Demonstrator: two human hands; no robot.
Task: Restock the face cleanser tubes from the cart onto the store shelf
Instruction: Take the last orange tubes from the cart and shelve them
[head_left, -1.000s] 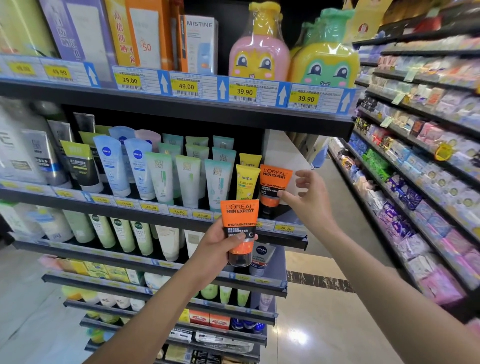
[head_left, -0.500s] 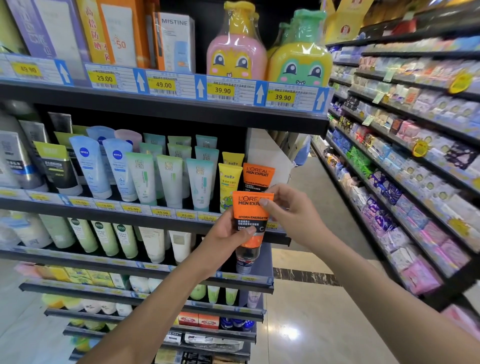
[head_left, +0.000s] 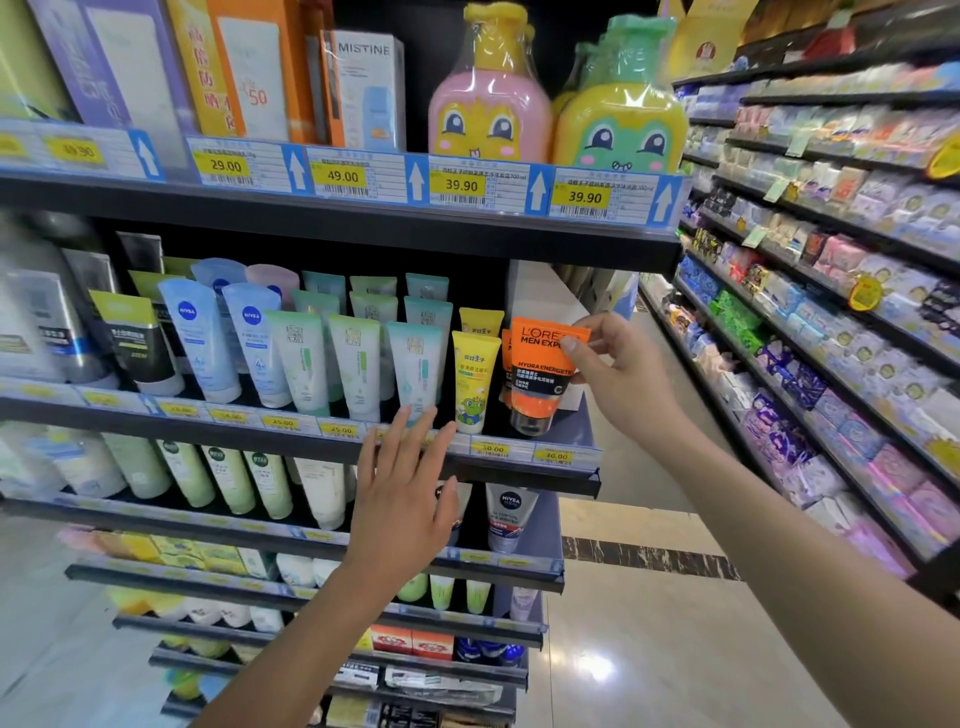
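Item: orange cleanser tube (head_left: 540, 374), cap down at the shelf (head_left: 519, 470) row's right end, pinched at its top by right hand (head_left: 623, 379); left hand (head_left: 402, 499) empty, fingers spread; step: seating it; next, likely release upright.

Bright, even store lighting from overhead. Glare spot on the glossy floor (head_left: 592, 667) at lower centre. Deep shadow under the upper shelf (head_left: 332, 228). Motion blur at left edge; wide-angle bending toward the corners.
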